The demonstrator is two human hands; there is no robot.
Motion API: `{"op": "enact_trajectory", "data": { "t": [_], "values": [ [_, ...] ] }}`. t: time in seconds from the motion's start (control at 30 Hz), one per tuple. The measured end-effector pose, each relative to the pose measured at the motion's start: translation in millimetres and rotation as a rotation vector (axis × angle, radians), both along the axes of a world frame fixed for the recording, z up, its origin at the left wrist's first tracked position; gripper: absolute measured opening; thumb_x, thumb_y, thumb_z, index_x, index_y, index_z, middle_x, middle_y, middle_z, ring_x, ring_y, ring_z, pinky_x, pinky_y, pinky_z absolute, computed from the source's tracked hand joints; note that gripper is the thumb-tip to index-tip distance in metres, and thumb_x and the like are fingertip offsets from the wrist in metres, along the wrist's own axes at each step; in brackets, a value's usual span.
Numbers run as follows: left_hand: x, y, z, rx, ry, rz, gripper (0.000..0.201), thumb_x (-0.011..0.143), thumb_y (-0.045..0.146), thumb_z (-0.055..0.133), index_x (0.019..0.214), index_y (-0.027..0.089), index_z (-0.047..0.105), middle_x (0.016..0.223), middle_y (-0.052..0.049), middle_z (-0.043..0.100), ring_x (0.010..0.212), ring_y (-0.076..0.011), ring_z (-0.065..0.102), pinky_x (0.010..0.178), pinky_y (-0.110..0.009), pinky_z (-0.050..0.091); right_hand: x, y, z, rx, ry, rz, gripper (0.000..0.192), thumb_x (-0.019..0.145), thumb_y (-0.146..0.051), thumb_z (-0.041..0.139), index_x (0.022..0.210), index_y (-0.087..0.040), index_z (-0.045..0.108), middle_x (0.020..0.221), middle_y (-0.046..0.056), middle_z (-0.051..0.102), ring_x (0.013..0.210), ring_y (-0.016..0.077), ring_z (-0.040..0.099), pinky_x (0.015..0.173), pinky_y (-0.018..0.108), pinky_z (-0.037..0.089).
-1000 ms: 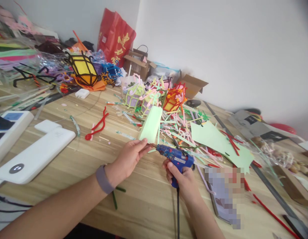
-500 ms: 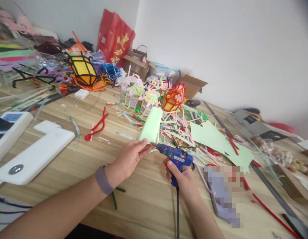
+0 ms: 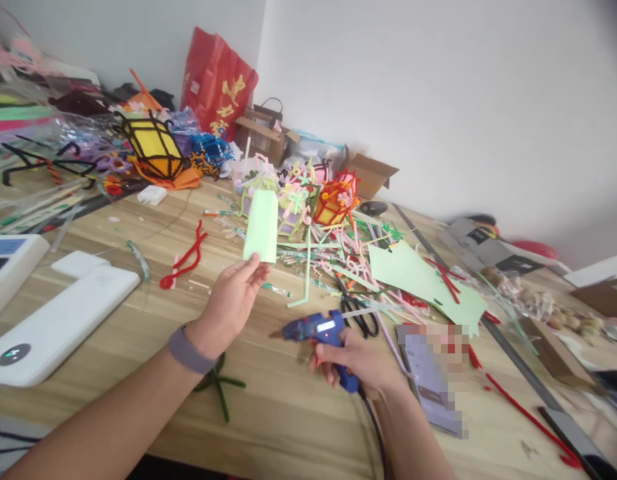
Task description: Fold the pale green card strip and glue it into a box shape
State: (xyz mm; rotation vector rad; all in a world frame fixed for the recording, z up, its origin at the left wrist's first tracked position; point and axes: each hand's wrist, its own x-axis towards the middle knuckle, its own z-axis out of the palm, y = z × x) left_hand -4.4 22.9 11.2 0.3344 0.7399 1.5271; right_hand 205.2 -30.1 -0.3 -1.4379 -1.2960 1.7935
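— Nearest the camera?
— Right hand (image 3: 358, 363), fingers clamped round the grip of a blue glue gun (image 3: 316, 329). Nozzle pointing left, low over the table (image 3: 288, 427), cord trailing back toward the body.

— And the left hand (image 3: 233, 303)?
— Raised a little farther out, grey wristband (image 3: 188, 350) at the wrist. Fingers pinched together on the lower edge of a folded green paper (image 3: 261, 225), held upright, clear of the table.

— Gun and paper touching?
— No, apart; nozzle well below and right of the paper.

— Step in hand?
— Looks like a pause between glue and paper. Any gluing calls for bringing nozzle tip and paper edge together, with fingertips kept off the hot tip.

— Around them?
— Green pipe cleaners (image 3: 218, 385) under the left wrist, black scissors (image 3: 361, 319) just beyond the gun, a white power bank (image 3: 58, 320) far left.

— Farther back?
— Small pipe-cleaner lanterns (image 3: 333, 200) amid scraps, then a red bag (image 3: 216, 83) against the wall.
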Motion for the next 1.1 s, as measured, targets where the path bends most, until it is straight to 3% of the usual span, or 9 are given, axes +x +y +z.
{"op": "enact_trajectory", "data": {
  "t": [0.17, 0.3, 0.4, 0.47, 0.57, 0.67, 0.77, 0.9, 1.1],
  "values": [
    [-2.6, 2.0, 1.5, 0.000, -0.048, 0.003, 0.012, 0.082, 0.009, 0.063, 0.070, 0.009, 0.065, 0.065, -0.004, 0.067, 0.065, -0.0099, 0.065, 0.070, -0.020, 0.054, -8.1, -11.7, 8.5, -0.041, -0.290, 0.293, 0.047, 0.070, -0.063, 0.064, 0.058, -0.018, 0.062, 0.054, 0.001, 0.062, 0.043, 0.0094, 0.053, 0.045, 0.021, 0.042],
    [1.5, 0.0, -0.4, -0.015, -0.043, -0.026, 0.008, 0.079, 0.008, 0.067, 0.071, 0.010, 0.065, 0.066, -0.003, 0.067, 0.064, -0.0095, 0.064, 0.069, -0.020, 0.055, -0.7, -9.2, 29.8, 0.407, -0.913, 0.311, 0.050, 0.081, -0.057, 0.059, 0.048, -0.020, 0.057, 0.045, 0.000, 0.054, 0.041, 0.0111, 0.047, 0.044, 0.024, 0.030],
    [3.9, -0.7, -3.2, -0.017, -0.036, -0.063, 0.006, 0.077, 0.009, 0.070, 0.072, 0.010, 0.066, 0.066, -0.003, 0.067, 0.063, -0.0097, 0.064, 0.067, -0.021, 0.055, -1.3, 14.6, 36.8, 0.789, -1.109, 0.246, 0.034, 0.090, -0.037, 0.055, 0.062, -0.021, 0.065, 0.061, 0.003, 0.065, 0.055, 0.0151, 0.056, 0.051, 0.026, 0.033],
    [4.8, -1.0, -4.7, -0.013, -0.033, -0.068, 0.006, 0.076, 0.010, 0.070, 0.072, 0.011, 0.066, 0.066, -0.003, 0.067, 0.063, -0.0100, 0.064, 0.067, -0.021, 0.054, -7.0, 37.7, 29.6, 1.017, -1.128, 0.321, 0.015, 0.088, -0.018, 0.057, 0.082, -0.022, 0.070, 0.084, 0.006, 0.070, 0.079, 0.0184, 0.062, 0.065, 0.027, 0.040],
    [5.6, -1.3, -5.8, -0.009, -0.024, -0.073, 0.009, 0.079, 0.010, 0.067, 0.070, 0.012, 0.065, 0.066, -0.002, 0.067, 0.063, -0.0098, 0.064, 0.069, -0.021, 0.054, -16.2, 67.0, 8.5, 1.108, -1.135, 0.507, 0.015, 0.082, -0.012, 0.065, 0.091, -0.023, 0.070, 0.099, 0.006, 0.068, 0.099, 0.0222, 0.057, 0.083, 0.033, 0.041],
    [6.6, -1.5, -6.3, -0.008, -0.016, -0.094, 0.015, 0.082, 0.010, 0.062, 0.068, 0.012, 0.065, 0.066, -0.002, 0.067, 0.064, -0.0098, 0.064, 0.072, -0.022, 0.053, -19.2, 76.9, -4.6, 1.200, -1.169, 0.488, 0.010, 0.086, -0.016, 0.059, 0.088, -0.021, 0.068, 0.102, 0.007, 0.067, 0.104, 0.0245, 0.052, 0.092, 0.041, 0.037],
    [8.0, -1.4, -7.3, -0.008, 0.003, -0.090, 0.015, 0.083, 0.012, 0.063, 0.068, 0.014, 0.065, 0.065, -0.001, 0.066, 0.065, -0.0097, 0.064, 0.074, -0.022, 0.052, -18.9, 70.6, 1.6, 1.441, -1.125, 0.418, 0.016, 0.092, -0.015, 0.047, 0.091, -0.019, 0.063, 0.097, 0.009, 0.067, 0.103, 0.0240, 0.053, 0.101, 0.048, 0.029],
    [10.6, -3.4, -6.9, -0.012, 0.019, -0.100, 0.017, 0.084, 0.013, 0.061, 0.068, 0.014, 0.066, 0.067, -0.001, 0.066, 0.065, -0.0095, 0.063, 0.072, -0.021, 0.051, -27.5, 54.6, 24.3, 1.655, -0.951, 0.289, 0.018, 0.095, -0.015, 0.040, 0.090, -0.018, 0.058, 0.077, 0.006, 0.061, 0.075, 0.0190, 0.052, 0.079, 0.034, 0.042],
    [14.9, -10.8, -2.7, 0.030, 0.019, -0.178, 0.019, 0.085, 0.012, 0.058, 0.070, 0.015, 0.068, 0.069, -0.001, 0.067, 0.067, -0.0103, 0.063, 0.070, -0.020, 0.052, -44.1, 43.4, 34.6, 1.677, -0.820, 0.167, 0.017, 0.097, -0.020, 0.042, 0.088, -0.019, 0.056, 0.072, 0.004, 0.060, 0.069, 0.0179, 0.053, 0.065, 0.029, 0.042]
  ]
}}
